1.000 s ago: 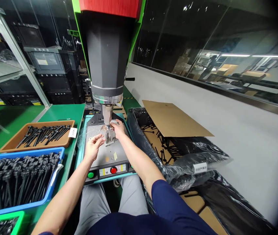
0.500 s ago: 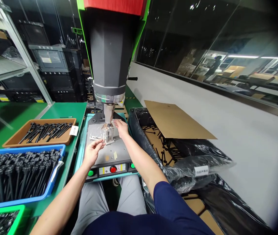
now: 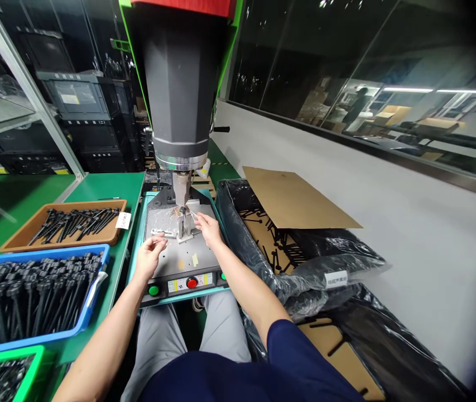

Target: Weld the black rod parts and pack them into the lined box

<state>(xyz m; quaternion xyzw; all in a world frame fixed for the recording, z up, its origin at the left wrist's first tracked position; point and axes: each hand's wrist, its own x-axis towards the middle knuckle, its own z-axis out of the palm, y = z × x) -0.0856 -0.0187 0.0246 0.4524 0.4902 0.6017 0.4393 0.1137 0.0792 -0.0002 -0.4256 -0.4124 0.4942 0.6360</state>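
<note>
A black press (image 3: 179,95) with a horn (image 3: 182,188) stands over a grey base plate (image 3: 171,258). Under the horn, a small metal fixture (image 3: 182,224) holds a black part (image 3: 183,210) at its top. My right hand (image 3: 208,229) is at the fixture's right side, thumb and fingertips pinched together; whatever is between them is too small to make out. To the left of the fixture, my left hand (image 3: 149,257) hovers over the plate's edge near a metal clamp (image 3: 163,233), its fingers loosely curled and apart from the thumb, with nothing visible in them.
Green buttons (image 3: 153,290) and a red button (image 3: 191,283) line the press front. On the left table are a brown tray (image 3: 114,237) and a blue bin (image 3: 81,329) of black ties, and a green bin (image 3: 37,368). A plastic-lined box (image 3: 238,240) with cardboard (image 3: 300,198) stands right.
My left hand has drawn back left, away from the fixture. My right hand has come slightly lower beside it, its fingers now pinched. The whole view has shifted a little.
</note>
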